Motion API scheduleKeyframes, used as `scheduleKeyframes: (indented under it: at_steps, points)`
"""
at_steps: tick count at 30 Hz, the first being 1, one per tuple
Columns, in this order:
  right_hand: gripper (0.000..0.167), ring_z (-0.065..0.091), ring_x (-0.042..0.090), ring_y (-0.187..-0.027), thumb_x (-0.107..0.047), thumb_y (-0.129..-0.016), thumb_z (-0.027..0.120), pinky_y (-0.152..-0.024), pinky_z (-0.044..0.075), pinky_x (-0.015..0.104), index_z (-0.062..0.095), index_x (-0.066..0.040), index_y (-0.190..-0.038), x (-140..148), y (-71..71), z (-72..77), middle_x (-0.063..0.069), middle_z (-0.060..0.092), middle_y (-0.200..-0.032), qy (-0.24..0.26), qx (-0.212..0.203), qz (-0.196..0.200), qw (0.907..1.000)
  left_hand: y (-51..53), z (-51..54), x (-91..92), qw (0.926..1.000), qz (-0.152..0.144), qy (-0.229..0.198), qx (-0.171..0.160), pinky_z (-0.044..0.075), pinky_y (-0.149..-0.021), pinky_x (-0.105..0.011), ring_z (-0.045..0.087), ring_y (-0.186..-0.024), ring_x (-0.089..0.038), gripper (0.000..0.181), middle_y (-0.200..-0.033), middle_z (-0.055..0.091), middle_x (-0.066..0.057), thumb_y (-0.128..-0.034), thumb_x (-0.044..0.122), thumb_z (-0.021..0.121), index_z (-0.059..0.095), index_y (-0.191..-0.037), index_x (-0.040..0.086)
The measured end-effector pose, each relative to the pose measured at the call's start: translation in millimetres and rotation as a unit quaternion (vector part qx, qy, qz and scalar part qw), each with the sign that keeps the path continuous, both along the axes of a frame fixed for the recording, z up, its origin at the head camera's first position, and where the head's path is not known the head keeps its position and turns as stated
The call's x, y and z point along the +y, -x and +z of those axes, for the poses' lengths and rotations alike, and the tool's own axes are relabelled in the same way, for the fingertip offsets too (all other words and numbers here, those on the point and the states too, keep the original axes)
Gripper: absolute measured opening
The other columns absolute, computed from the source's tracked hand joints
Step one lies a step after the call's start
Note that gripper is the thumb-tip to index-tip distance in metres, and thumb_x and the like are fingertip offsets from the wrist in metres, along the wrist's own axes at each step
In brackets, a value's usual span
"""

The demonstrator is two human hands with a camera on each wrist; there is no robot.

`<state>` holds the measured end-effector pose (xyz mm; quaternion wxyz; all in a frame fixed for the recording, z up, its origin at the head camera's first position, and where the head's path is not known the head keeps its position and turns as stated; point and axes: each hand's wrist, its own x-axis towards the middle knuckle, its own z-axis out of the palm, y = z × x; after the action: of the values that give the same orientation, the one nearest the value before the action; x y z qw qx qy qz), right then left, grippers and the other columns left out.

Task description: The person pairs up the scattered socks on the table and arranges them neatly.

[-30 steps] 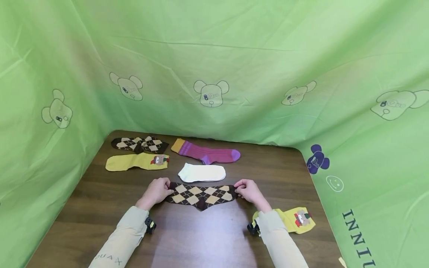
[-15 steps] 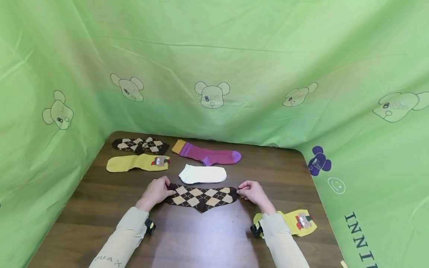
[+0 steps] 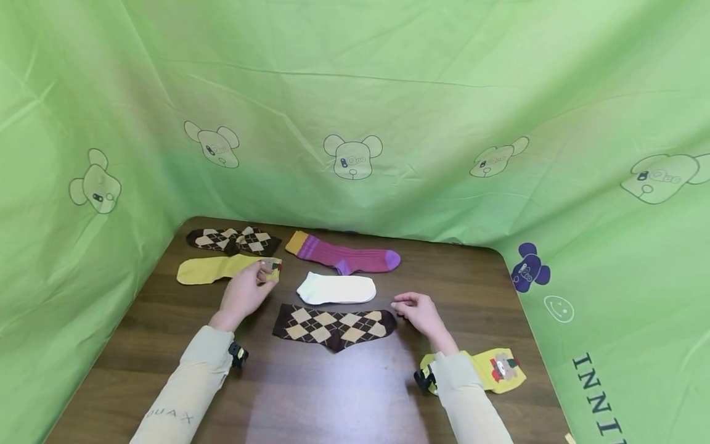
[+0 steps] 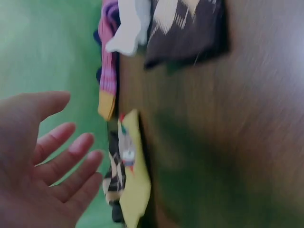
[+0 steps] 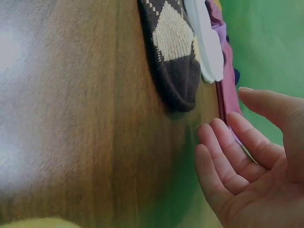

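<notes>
An argyle sock [image 3: 333, 325] lies flat near the table's middle, its cuff to the left and its toe to the right. My left hand [image 3: 246, 295] hovers with relaxed fingers over the cuff end of the left yellow sock [image 3: 205, 270], hiding part of its bear picture. In the left wrist view the left hand [image 4: 57, 166] holds nothing. Just right of the argyle toe is my right hand [image 3: 420, 316]; in the right wrist view its fingers [image 5: 218, 152] are loosely bent and apart from the sock [image 5: 178, 76].
Beyond the argyle sock lies a white sock [image 3: 338, 289], with a pink-purple sock [image 3: 355, 257] behind it. Another argyle sock [image 3: 213, 238] is at the back left. A second yellow sock [image 3: 488, 368] lies partly under the right forearm. Green cloth [image 3: 355, 92] surrounds the wooden table [image 3: 310, 394].
My left hand has let go of the argyle sock's cuff and moved left and away from me, over the yellow sock. My right hand has come off the toe and stayed close by.
</notes>
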<state>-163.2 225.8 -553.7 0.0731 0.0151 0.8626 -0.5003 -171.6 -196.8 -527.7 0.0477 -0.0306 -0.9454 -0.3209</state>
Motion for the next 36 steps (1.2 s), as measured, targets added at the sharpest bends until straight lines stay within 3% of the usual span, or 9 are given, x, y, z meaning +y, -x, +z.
scheduleKeyframes:
  at_steps: [4, 7, 15, 21, 24, 28, 31, 33, 36]
  points:
    - [0.023, 0.070, 0.021, -0.080, -0.009, -0.090, 0.075, -0.073, 0.052, 0.027, 0.073, 0.005, -0.108, -2, 1.7, 4.3, 0.011, 0.075, -0.091, -0.005, 0.007, -0.007, 0.9999, 17.4, 5.6, -12.8, 0.9993, 0.011, 0.014, 0.033, 0.048, -0.088, -0.056, 0.059, -0.105, -0.042, 0.037, -0.115, 0.062, -0.024, -0.0940, 0.021, 0.071, 0.063, -0.120, -0.004]
    - [0.023, 0.070, 0.022, -0.081, -0.009, -0.090, 0.075, -0.073, 0.053, 0.027, 0.073, 0.005, -0.109, -4, 2.0, 6.8, 0.012, 0.075, -0.093, -0.003, 0.014, -0.007, 0.9999, 32.0, 5.2, -23.4, 0.9987, 0.014, 0.034, 0.034, 0.042, -0.097, -0.061, 0.048, -0.118, -0.050, 0.045, -0.126, 0.052, -0.031, -0.0944, 0.021, 0.070, 0.058, -0.128, -0.007]
    - [0.025, 0.071, 0.021, -0.086, -0.008, -0.090, 0.076, -0.077, 0.053, 0.025, 0.072, 0.008, -0.110, -10, 2.3, 12.6, 0.013, 0.075, -0.094, 0.001, 0.029, 0.000, 0.9996, 59.1, 5.7, -52.2, 0.9955, 0.044, 0.078, -0.030, 0.036, -0.103, -0.064, 0.038, -0.126, -0.055, 0.061, -0.138, 0.039, -0.037, -0.0949, 0.020, 0.066, 0.043, -0.140, -0.014]
    - [0.028, 0.071, 0.023, -0.089, -0.009, -0.090, 0.076, -0.080, 0.054, 0.028, 0.071, 0.007, -0.112, -11, 2.6, 17.0, 0.012, 0.075, -0.096, 0.003, 0.034, 0.004, 0.9994, 64.8, 5.4, -67.9, 0.9876, 0.018, 0.116, -0.105, 0.032, -0.107, -0.066, 0.034, -0.132, -0.058, 0.065, -0.147, 0.031, -0.042, -0.0982, 0.018, 0.056, 0.030, -0.146, -0.019]
    - [0.029, 0.071, 0.022, -0.090, -0.010, -0.091, 0.076, -0.082, 0.054, 0.029, 0.071, 0.007, -0.114, -12, 3.2, 18.3, 0.011, 0.075, -0.098, 0.001, 0.034, 0.010, 0.9994, 66.7, 3.5, -71.5, 0.9832, -0.003, 0.127, -0.132, 0.036, -0.104, -0.066, 0.039, -0.129, -0.059, 0.065, -0.149, 0.030, -0.042, -0.0997, 0.017, 0.051, 0.027, -0.149, -0.018]
    - [0.029, 0.071, 0.023, -0.091, -0.010, -0.091, 0.076, -0.083, 0.054, 0.030, 0.071, 0.005, -0.115, -14, 4.3, 22.0, 0.011, 0.074, -0.099, 0.006, 0.037, 0.011, 0.9992, 70.3, -1.6, -73.0, 0.9780, -0.017, 0.131, -0.161, 0.048, -0.087, -0.060, 0.058, -0.104, -0.052, 0.068, -0.135, 0.047, -0.041, -0.1003, 0.019, 0.046, 0.020, -0.156, -0.009]
    - [0.029, 0.071, 0.023, -0.091, -0.010, -0.091, 0.076, -0.084, 0.055, 0.031, 0.071, 0.005, -0.115, -15, 5.7, 24.8, 0.011, 0.074, -0.100, 0.010, 0.044, 0.010, 0.9989, 71.5, -7.0, -72.9, 0.9769, -0.014, 0.131, -0.168, 0.050, -0.078, -0.059, 0.059, -0.091, -0.049, 0.071, -0.122, 0.052, -0.041, -0.1000, 0.021, 0.045, 0.015, -0.159, -0.004]
    - [0.029, 0.071, 0.024, -0.091, -0.010, -0.091, 0.075, -0.084, 0.055, 0.032, 0.070, 0.005, -0.115, -15, 6.5, 26.7, 0.011, 0.074, -0.100, 0.010, 0.048, 0.009, 0.9987, 71.7, -10.1, -72.5, 0.9774, -0.008, 0.135, -0.163, 0.047, -0.085, -0.062, 0.054, -0.102, -0.053, 0.071, -0.127, 0.046, -0.043, -0.1000, 0.023, 0.046, 0.018, -0.158, -0.006]
    - [0.030, 0.071, 0.024, -0.092, -0.011, -0.092, 0.075, -0.085, 0.054, 0.033, 0.070, 0.005, -0.116, -16, 7.3, 28.9, 0.011, 0.074, -0.100, 0.010, 0.050, 0.010, 0.9987, 72.1, -12.9, -71.5, 0.9796, -0.004, 0.151, -0.132, 0.034, -0.104, -0.067, 0.034, -0.129, -0.060, 0.069, -0.146, 0.024, -0.046, -0.0980, 0.024, 0.052, 0.029, -0.150, -0.016]
